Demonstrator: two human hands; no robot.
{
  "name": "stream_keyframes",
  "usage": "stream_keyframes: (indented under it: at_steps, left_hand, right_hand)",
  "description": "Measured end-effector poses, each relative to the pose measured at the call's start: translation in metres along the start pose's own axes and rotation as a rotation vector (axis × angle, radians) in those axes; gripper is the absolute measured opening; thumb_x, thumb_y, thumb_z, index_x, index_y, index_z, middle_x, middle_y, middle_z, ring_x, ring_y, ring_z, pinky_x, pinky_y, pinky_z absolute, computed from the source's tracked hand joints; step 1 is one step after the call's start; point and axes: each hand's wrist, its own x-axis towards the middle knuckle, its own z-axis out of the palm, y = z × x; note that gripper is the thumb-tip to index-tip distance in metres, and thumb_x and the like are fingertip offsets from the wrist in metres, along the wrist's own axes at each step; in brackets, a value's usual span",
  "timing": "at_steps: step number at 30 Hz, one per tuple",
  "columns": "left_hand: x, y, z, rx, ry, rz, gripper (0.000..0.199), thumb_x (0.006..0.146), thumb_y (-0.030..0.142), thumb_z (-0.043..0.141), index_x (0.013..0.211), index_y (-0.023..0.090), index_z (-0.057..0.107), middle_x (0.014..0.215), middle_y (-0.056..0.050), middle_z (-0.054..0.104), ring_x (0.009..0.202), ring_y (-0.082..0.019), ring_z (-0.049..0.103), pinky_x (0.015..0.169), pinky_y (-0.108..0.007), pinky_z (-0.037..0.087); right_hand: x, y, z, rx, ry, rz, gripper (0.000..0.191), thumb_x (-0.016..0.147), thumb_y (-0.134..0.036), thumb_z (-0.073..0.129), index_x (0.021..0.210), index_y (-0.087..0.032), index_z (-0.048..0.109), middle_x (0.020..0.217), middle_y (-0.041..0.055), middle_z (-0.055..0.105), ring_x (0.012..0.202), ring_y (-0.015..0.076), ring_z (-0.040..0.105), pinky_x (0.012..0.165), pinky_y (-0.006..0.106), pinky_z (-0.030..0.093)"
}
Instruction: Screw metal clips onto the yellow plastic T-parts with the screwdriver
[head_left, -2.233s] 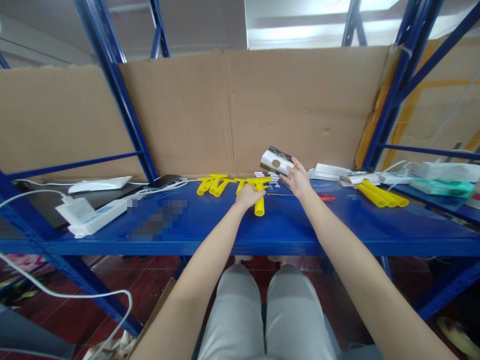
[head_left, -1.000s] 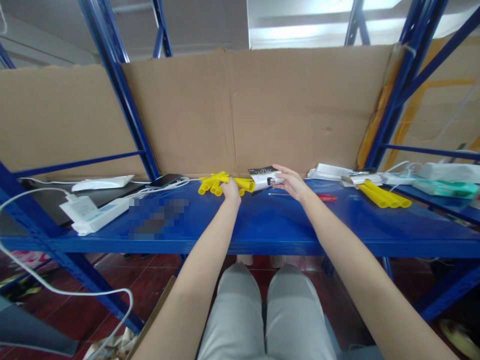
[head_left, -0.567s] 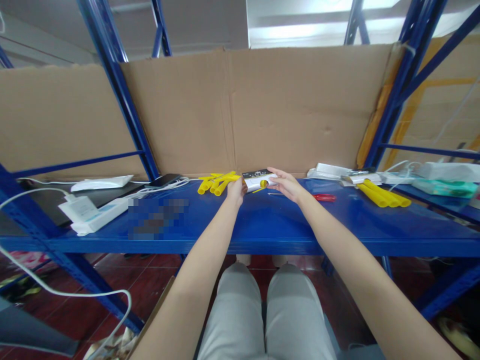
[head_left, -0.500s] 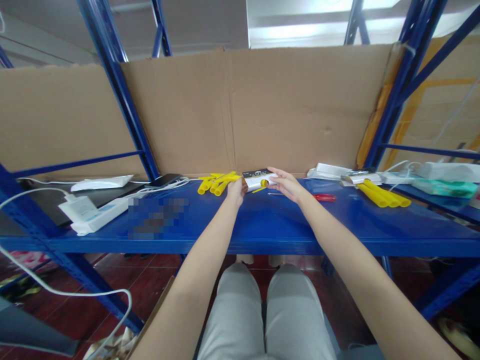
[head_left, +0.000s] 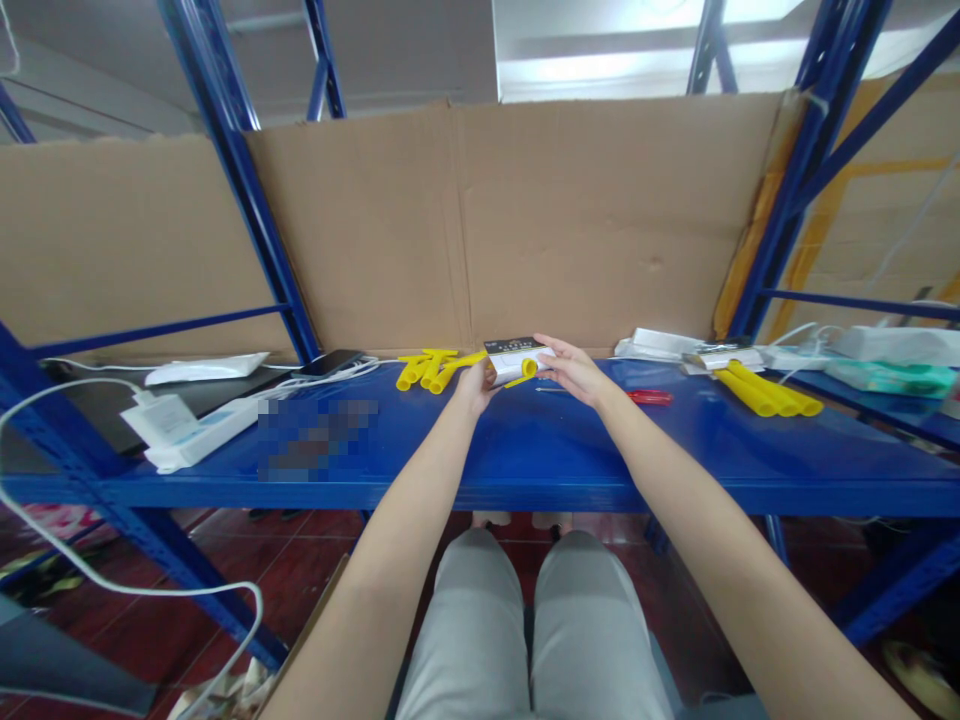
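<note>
A small package (head_left: 510, 357) with a black top and a white front is held up between both hands, above the blue shelf. My left hand (head_left: 475, 383) is closed on its left end. The fingers of my right hand (head_left: 568, 368) grip its right end. A yellow tube (head_left: 529, 368) shows its round end at the package's front, near my right fingertips. Several yellow tubes (head_left: 431, 370) lie just left of my left hand. A red-handled screwdriver (head_left: 649, 398) rests to the right of my right hand.
More yellow tubes (head_left: 765, 388) and white packages (head_left: 656, 345) lie at the right. On the left are a white power strip (head_left: 214, 432), a charger (head_left: 159, 415), cables and a dark phone (head_left: 334, 362). Cardboard (head_left: 555, 220) stands behind the shelf (head_left: 555, 450).
The package has tilted slightly, and more of its black part shows. Both hands stay almost in place around it. The view has shifted a little.
</note>
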Motion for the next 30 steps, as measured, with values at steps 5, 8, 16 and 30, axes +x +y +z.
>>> stream_keyframes:
  at_steps: [5, 8, 16, 30]
  left_hand:
    - [-0.015, 0.005, 0.005, -0.01, -0.042, -0.043, 0.022, 0.085, 0.019, 0.046, 0.095, 0.017, 0.065, 0.089, -0.008, 0.074, 0.081, -0.018, 0.07, 0.074, -0.031, 0.055]
    - [-0.019, 0.007, 0.006, 0.05, -0.009, -0.046, 0.02, 0.084, 0.021, 0.047, 0.092, 0.02, 0.065, 0.09, -0.007, 0.074, 0.086, -0.019, 0.069, 0.076, -0.032, 0.054]
    - [-0.02, 0.008, 0.006, 0.162, 0.013, -0.053, 0.021, 0.084, 0.031, 0.046, 0.088, 0.024, 0.065, 0.096, -0.006, 0.074, 0.094, -0.022, 0.066, 0.081, -0.038, 0.051]
    - [-0.021, 0.003, 0.006, 0.311, -0.15, -0.047, 0.019, 0.079, 0.025, 0.052, 0.092, 0.023, 0.066, 0.106, -0.006, 0.073, 0.1, -0.025, 0.067, 0.088, -0.043, 0.047]
  right_hand:
    - [0.0, 0.003, 0.0, -0.023, 0.001, 0.01, 0.046, 0.073, -0.006, 0.065, 0.115, -0.024, 0.065, 0.106, 0.0016, 0.072, 0.091, 0.0133, 0.066, 0.081, 0.027, 0.057]
    - [0.0, 0.003, 0.0, -0.03, 0.006, 0.024, 0.046, 0.073, -0.006, 0.065, 0.115, -0.025, 0.066, 0.108, 0.0015, 0.071, 0.094, 0.0134, 0.066, 0.085, 0.028, 0.055]
    - [-0.001, 0.004, 0.001, -0.031, 0.019, 0.019, 0.046, 0.072, -0.009, 0.068, 0.115, -0.025, 0.065, 0.109, 0.0013, 0.071, 0.093, 0.0137, 0.067, 0.088, 0.03, 0.054]
    - [0.0, 0.007, 0.0, -0.131, 0.029, -0.036, 0.054, 0.071, -0.016, 0.071, 0.124, -0.022, 0.061, 0.115, 0.0047, 0.069, 0.097, 0.016, 0.066, 0.093, 0.034, 0.051]
